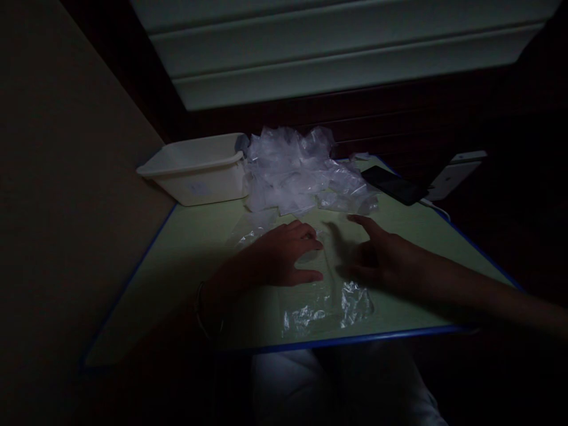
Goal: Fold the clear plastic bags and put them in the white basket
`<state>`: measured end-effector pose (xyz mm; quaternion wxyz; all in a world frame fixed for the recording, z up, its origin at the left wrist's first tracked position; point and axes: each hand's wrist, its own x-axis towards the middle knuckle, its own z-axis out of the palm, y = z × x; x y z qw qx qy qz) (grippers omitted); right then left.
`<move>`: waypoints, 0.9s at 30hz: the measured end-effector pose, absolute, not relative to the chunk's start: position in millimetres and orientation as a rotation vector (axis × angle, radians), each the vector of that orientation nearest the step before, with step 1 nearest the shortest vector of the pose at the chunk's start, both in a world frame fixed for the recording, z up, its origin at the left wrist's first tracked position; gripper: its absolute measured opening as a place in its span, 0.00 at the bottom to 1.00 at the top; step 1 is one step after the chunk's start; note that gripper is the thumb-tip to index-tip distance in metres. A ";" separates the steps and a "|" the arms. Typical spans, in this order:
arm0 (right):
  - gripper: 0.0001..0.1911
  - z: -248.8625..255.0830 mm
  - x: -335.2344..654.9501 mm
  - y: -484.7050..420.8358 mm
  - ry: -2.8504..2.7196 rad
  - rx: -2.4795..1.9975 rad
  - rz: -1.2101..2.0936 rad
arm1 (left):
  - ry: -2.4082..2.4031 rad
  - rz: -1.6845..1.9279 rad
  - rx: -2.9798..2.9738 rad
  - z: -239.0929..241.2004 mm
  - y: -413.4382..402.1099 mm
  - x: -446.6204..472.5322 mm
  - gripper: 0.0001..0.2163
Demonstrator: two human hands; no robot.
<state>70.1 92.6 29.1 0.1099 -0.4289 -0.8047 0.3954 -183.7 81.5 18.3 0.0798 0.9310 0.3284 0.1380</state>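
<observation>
A clear plastic bag [310,313] lies flat on the pale table, its creases shining near the front edge. Over its left part is my left hand [293,254], thumb and fingers apart, with nothing seen between them. My right hand [377,254] hovers at the bag's right side, index finger stretched out and thumb apart, its other fingers curled; it holds nothing that I can see. Just beyond both hands is a heap of crumpled clear plastic bags [293,165]. The dim light hides whether either hand touches the bag.
A white plastic tub [199,183] stands at the back left, against the heap. At the back right lie a dark phone [393,184] and a white device with an apple logo [457,177], with a white cable [437,208]. Blue edging [346,340] borders the table [177,284]. A wall rises at left.
</observation>
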 end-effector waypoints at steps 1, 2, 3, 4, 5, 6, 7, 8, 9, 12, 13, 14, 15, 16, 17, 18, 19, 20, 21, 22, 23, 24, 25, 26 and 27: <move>0.47 29.1 70.4 88.8 -2.383 -1.264 1.130 | 0.984 0.418 2.784 18.1 81.6 -183.8 0.24; 0.48 29.5 71.0 85.3 -2.401 -1.272 1.099 | 0.986 0.421 2.784 17.9 81.7 -184.1 0.24; 0.48 30.0 71.7 82.0 -2.417 -1.283 1.071 | 0.988 0.421 2.783 17.7 81.8 -184.3 0.24; 0.49 30.5 72.6 79.0 -2.431 -1.295 1.045 | 0.990 0.418 2.781 17.5 82.1 -184.5 0.24; 0.49 30.9 73.6 76.3 -2.441 -1.304 1.028 | 0.989 0.416 2.778 17.4 82.4 -184.6 0.24; 0.49 30.8 74.8 73.9 -2.449 -1.308 1.018 | 0.985 0.414 2.776 17.3 82.7 -184.7 0.24; 0.49 30.4 75.9 71.9 -2.455 -1.307 1.012 | 0.981 0.413 2.775 17.1 83.0 -184.7 0.24; 0.49 29.7 76.9 70.1 -2.462 -1.303 1.001 | 0.978 0.415 2.777 17.0 83.3 -184.6 0.24; 0.48 28.6 77.7 68.7 -2.471 -1.299 0.979 | 0.978 0.415 2.779 16.8 83.4 -184.5 0.25; 0.47 24.9 77.8 65.7 -2.519 -1.303 0.853 | 0.991 0.404 2.783 17.0 83.1 -183.9 0.25; 0.47 23.9 77.2 65.0 -2.534 -1.308 0.805 | 0.994 0.396 2.782 17.4 82.9 -183.8 0.25; 0.46 23.2 76.2 64.3 -2.546 -1.307 0.768 | 0.996 0.389 2.782 17.9 82.6 -183.6 0.25; 0.46 22.8 75.1 63.5 -2.553 -1.300 0.739 | 0.997 0.386 2.783 18.5 82.3 -183.5 0.24; 0.46 22.7 73.8 62.8 -2.556 -1.287 0.714 | 0.997 0.381 2.785 19.2 82.1 -183.4 0.24; 0.46 22.9 72.6 62.1 -2.557 -1.271 0.693 | 0.995 0.379 2.788 19.8 81.9 -183.3 0.24; 0.46 23.4 71.4 61.5 -2.555 -1.256 0.680 | 0.992 0.379 2.793 20.3 81.7 -183.2 0.25; 0.46 24.0 70.3 61.1 -2.548 -1.249 0.676 | 0.989 0.379 2.797 20.8 81.6 -183.1 0.25; 0.45 24.8 69.3 61.0 -2.537 -1.253 0.677 | 0.986 0.377 2.801 21.0 81.5 -183.0 0.25; 0.44 25.4 68.5 61.2 -2.523 -1.264 0.683 | 0.984 0.375 2.805 21.1 81.4 -183.0 0.25; 0.44 25.9 67.9 61.8 -2.508 -1.273 0.692 | 0.983 0.376 2.807 21.1 81.3 -182.9 0.25; 0.43 26.0 67.3 62.6 -2.497 -1.276 0.697 | 0.985 0.380 2.807 20.8 81.2 -182.8 0.25; 0.43 25.6 66.8 63.6 -2.490 -1.270 0.693 | 0.986 0.381 2.805 20.5 81.2 -182.8 0.25; 0.43 24.7 66.4 64.7 -2.491 -1.255 0.679 | 0.987 0.387 2.804 20.0 81.2 -182.7 0.25; 0.42 23.4 65.9 65.7 -2.498 -1.236 0.660 | 0.985 0.391 2.802 19.5 81.4 -182.5 0.25; 0.42 21.7 65.5 66.5 -2.509 -1.215 0.638 | 0.984 0.395 2.800 19.1 81.7 -182.3 0.25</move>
